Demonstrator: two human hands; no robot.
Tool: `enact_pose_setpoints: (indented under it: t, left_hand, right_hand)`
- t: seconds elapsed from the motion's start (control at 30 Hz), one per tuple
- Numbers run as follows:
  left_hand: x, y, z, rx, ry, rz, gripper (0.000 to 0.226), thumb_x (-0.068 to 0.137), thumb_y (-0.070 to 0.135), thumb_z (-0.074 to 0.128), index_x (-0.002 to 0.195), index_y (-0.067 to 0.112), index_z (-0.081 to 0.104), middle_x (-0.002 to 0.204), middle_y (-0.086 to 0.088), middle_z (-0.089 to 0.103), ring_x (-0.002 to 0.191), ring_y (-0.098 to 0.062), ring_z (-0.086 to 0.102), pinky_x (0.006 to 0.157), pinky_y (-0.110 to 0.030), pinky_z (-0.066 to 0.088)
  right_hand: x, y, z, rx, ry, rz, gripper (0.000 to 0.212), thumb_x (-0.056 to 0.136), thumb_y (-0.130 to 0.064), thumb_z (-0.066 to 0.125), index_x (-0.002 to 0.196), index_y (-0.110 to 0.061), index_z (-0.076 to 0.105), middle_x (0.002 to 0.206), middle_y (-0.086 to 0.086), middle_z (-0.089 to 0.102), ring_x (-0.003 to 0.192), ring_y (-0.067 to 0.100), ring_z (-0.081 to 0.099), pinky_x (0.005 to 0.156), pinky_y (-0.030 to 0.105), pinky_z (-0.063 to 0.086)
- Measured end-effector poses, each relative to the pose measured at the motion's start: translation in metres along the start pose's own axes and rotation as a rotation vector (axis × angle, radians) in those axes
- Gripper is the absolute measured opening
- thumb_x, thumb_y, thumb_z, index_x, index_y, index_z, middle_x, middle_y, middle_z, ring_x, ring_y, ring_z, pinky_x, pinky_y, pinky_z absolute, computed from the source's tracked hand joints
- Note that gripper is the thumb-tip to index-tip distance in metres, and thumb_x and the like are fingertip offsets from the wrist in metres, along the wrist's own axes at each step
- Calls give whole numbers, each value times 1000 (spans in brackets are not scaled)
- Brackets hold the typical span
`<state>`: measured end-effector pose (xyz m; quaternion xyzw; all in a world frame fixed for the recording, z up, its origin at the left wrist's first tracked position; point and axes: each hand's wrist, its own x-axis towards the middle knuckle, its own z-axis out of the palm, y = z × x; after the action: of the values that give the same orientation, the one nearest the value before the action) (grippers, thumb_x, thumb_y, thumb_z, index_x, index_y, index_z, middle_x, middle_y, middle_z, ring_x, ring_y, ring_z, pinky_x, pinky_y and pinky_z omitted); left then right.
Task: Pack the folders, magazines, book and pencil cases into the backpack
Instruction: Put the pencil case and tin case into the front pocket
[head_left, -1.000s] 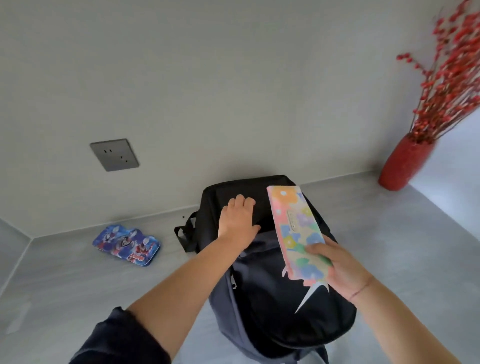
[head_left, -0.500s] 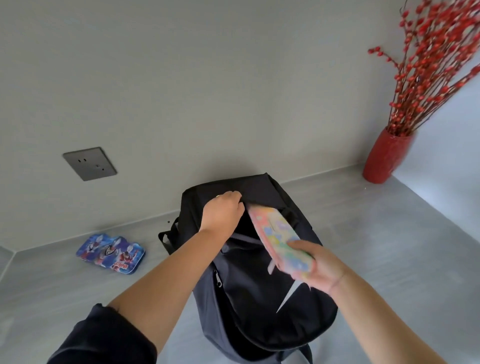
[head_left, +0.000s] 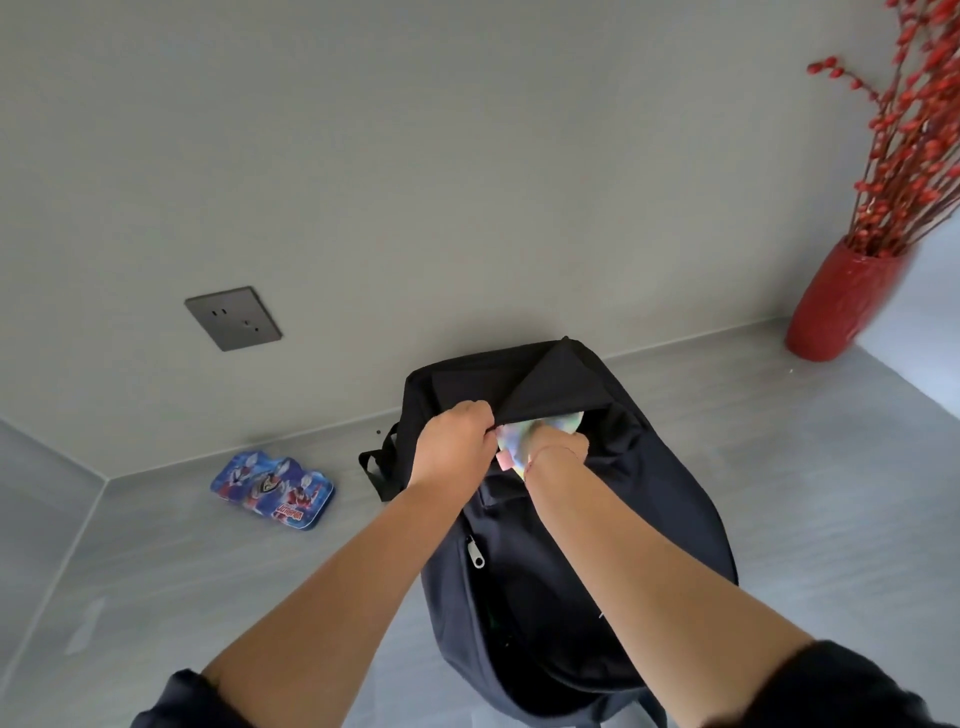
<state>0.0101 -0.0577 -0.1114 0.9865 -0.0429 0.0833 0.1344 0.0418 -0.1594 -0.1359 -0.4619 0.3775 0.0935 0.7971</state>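
Observation:
A black backpack (head_left: 649, 493) stands upright on the grey surface, its top opening held apart. My left hand (head_left: 454, 441) grips the near edge of the opening and pulls it up. My right hand (head_left: 558, 449) is shut on a flowery pastel pencil case (head_left: 519, 441), which is mostly inside the opening; only a small part shows between my hands. A blue pencil case with cartoon figures (head_left: 272, 491) lies flat on the surface to the left of the backpack, near the wall.
A red vase (head_left: 841, 306) with red berry branches stands at the back right corner. A dark wall socket (head_left: 234, 318) sits on the wall at the left. The grey surface (head_left: 805, 467) runs to the wall behind the backpack.
My right hand has pushed the flowery pencil case from above the backpack down into its opening. My left hand went from resting on top to gripping the opening's edge.

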Motion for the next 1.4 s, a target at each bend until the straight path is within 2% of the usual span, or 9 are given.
enact_pose_setpoints:
  t: [0.03, 0.13, 0.23, 0.43, 0.67, 0.97, 1.13, 1.23, 1.4]
  left_hand:
    - [-1, 2, 0, 9, 13, 28, 4, 81, 4, 57, 77, 4, 58, 76, -9, 60, 61, -26, 52, 47, -30, 33]
    - [-5, 8, 0, 31, 55, 117, 21, 57, -9, 69, 57, 6, 54, 55, -7, 54, 43, -17, 36, 37, -16, 12]
    - [-8, 1, 4, 12, 67, 71, 6, 77, -1, 60, 75, 5, 61, 74, -7, 59, 57, -20, 50, 43, -27, 34]
    - [-16, -2, 9, 8, -54, -62, 16, 92, 16, 48, 94, 6, 61, 94, -8, 60, 80, -27, 59, 67, -35, 47]
    - [-14, 7, 6, -73, -25, 1, 16, 92, 17, 53, 92, 5, 63, 92, -8, 61, 80, -27, 60, 70, -36, 50]
    - [-25, -21, 19, -257, 45, 2, 15, 88, 24, 64, 96, 12, 65, 95, -1, 61, 83, -16, 62, 73, -32, 52]
    - [-40, -69, 23, -467, 142, -302, 12, 92, 23, 56, 95, 15, 64, 95, 3, 61, 83, -13, 59, 73, -28, 51]
    - [-50, -115, 23, -643, 188, -697, 15, 91, 12, 50, 81, 19, 59, 87, -1, 57, 79, -19, 52, 69, -26, 41]
    - [-69, -198, 37, -829, 245, -1096, 24, 89, 8, 52, 106, -2, 65, 96, -20, 66, 94, -37, 61, 73, -33, 44]
  right_hand:
    - [1, 1, -1, 46, 56, 96, 38, 95, -19, 44, 133, -15, 44, 126, 5, 56, 73, 10, 50, 53, 9, 44]
    - [-16, 0, 9, -683, 90, -113, 29, 93, -26, 41, 115, -21, 60, 119, -5, 62, 110, 15, 55, 92, 23, 39]
    - [-19, -9, 2, 94, -85, 273, 36, 99, -15, 35, 132, -10, 48, 137, 6, 51, 129, 25, 46, 106, 32, 36]
    - [-9, -17, -36, -192, -241, 236, 35, 91, -6, 57, 123, 7, 52, 92, 18, 62, 81, 22, 62, 70, 30, 56]
    - [-9, -16, -15, 115, -280, 315, 39, 98, 6, 28, 135, 7, 40, 144, 20, 43, 134, 30, 41, 113, 34, 30]
    - [-32, -5, -31, 132, -308, 150, 48, 93, 12, 24, 140, 6, 32, 145, 23, 39, 121, 29, 51, 113, 40, 30]
    - [-83, 14, -17, -290, -96, -432, 29, 89, 3, 39, 110, -9, 55, 91, 2, 55, 77, 14, 54, 72, 25, 50]
    - [-94, 64, 30, -456, -396, -389, 22, 87, 6, 43, 94, -8, 58, 84, 0, 56, 74, 14, 56, 63, 20, 49]
    - [-80, 132, 100, -856, -713, -190, 24, 84, 9, 44, 64, -2, 51, 65, 0, 41, 63, 15, 39, 54, 17, 30]
